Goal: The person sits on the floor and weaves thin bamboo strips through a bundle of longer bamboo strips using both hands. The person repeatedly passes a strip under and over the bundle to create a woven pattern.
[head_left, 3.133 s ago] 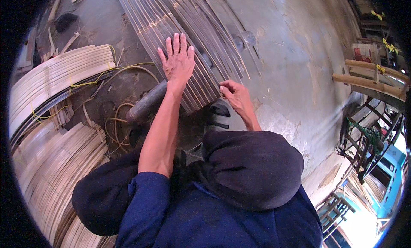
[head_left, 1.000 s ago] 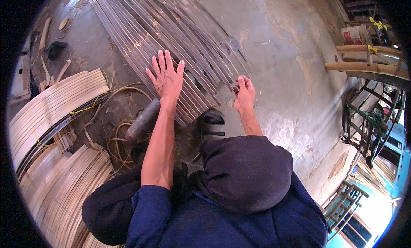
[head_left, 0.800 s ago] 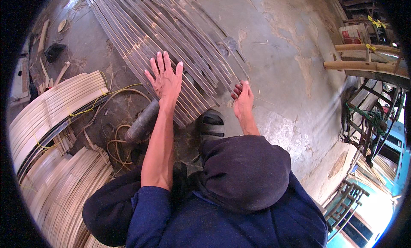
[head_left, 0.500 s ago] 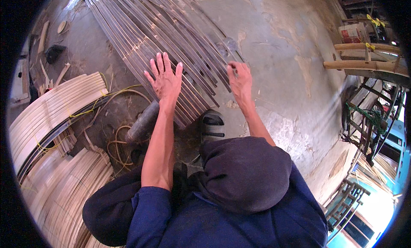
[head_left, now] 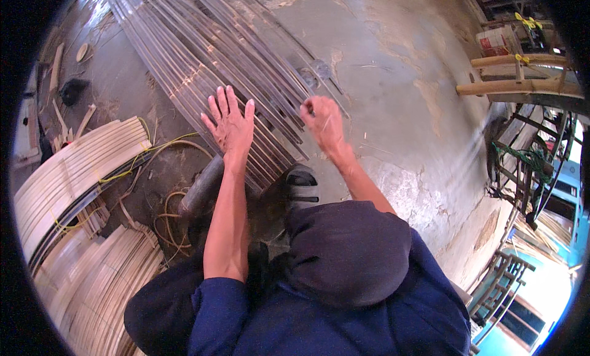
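Long, narrow dark strips (head_left: pixel 178 89) with lighter cross bands lie side by side on the floor, running from the far left toward my foot. My left hand (head_left: pixel 232 125) rests flat across their near part, palm down and fingers spread. At the right edge of the bundle, my right hand (head_left: pixel 324 124) has its fingers curled in, thumb and forefinger pinched at the outermost dark strip. The hand hides that strip's near end. Other near ends lie uneven between my two hands.
My sandalled foot (head_left: pixel 301 183) is close to the strip ends. A grey cylinder (head_left: pixel 203 185) lies beside my left forearm. Bundled pale curved slats (head_left: pixel 83 165) are stacked at left, near a loose hose (head_left: pixel 165 215). Wooden frames (head_left: pixel 522 89) stand at right.
My right hand has moved left, toward my left hand, and the outermost strip has come in closer to the others. My left hand stays spread on the strips.
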`<control>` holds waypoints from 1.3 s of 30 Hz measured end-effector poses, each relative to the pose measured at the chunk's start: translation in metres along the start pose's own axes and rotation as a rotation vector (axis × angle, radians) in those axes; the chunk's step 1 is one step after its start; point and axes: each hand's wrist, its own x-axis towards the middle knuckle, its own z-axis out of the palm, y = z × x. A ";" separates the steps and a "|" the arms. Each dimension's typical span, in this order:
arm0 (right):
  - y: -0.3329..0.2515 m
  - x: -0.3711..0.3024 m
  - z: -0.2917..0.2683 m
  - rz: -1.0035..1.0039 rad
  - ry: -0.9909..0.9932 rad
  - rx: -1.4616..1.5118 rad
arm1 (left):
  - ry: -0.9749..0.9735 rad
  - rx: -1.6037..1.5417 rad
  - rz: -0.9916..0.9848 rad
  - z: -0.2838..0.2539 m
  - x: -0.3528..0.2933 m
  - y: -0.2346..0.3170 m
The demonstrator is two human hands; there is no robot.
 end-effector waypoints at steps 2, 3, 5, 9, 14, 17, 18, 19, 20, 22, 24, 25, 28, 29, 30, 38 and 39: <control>-0.006 -0.012 -0.007 0.032 -0.044 0.014 | 0.004 0.030 0.003 0.000 0.001 0.000; -0.006 -0.015 -0.009 0.043 -0.058 0.038 | 0.006 0.047 0.001 0.000 0.001 0.001; 0.001 -0.011 -0.014 0.079 -0.007 0.029 | -0.004 0.034 0.001 0.000 0.002 0.004; 0.069 0.024 -0.027 0.222 0.169 0.025 | -0.010 0.067 0.003 0.000 0.000 0.000; 0.177 0.039 0.002 0.051 -0.003 -0.211 | -0.047 0.148 0.018 0.003 0.004 0.007; 0.181 0.053 -0.002 0.105 -0.179 -0.259 | -0.028 0.119 0.004 0.008 0.004 0.003; 0.192 0.058 -0.012 0.036 -0.249 -0.286 | -0.026 0.090 0.018 0.009 0.005 0.006; 0.190 0.064 -0.012 0.045 -0.318 -0.189 | -0.014 0.106 0.010 0.009 0.002 -0.002; 0.184 0.071 -0.018 0.054 -0.380 -0.109 | 0.002 0.108 0.011 0.011 0.000 -0.006; 0.163 0.085 -0.035 0.161 -0.394 0.068 | 0.007 0.103 0.013 0.010 -0.001 -0.007; 0.116 0.102 -0.059 0.327 -0.555 0.181 | -0.034 0.061 -0.008 0.003 -0.002 -0.006; 0.093 0.111 -0.072 0.417 -0.626 0.229 | -0.041 0.039 -0.008 0.002 -0.002 -0.004; 0.028 0.123 -0.082 0.291 -0.416 0.122 | 0.019 0.001 0.023 0.001 0.001 -0.002; -0.009 0.119 -0.089 0.190 -0.329 0.148 | 0.014 -0.009 0.022 -0.001 -0.001 -0.004; -0.054 0.110 -0.100 0.093 -0.244 0.177 | 0.004 -0.017 0.018 -0.002 -0.004 -0.009; -0.117 -0.002 -0.041 0.217 -0.220 0.527 | 0.048 -0.054 0.026 -0.002 -0.007 -0.010; -0.116 -0.010 -0.029 0.269 -0.243 0.516 | 0.058 -0.049 0.030 -0.002 -0.007 -0.011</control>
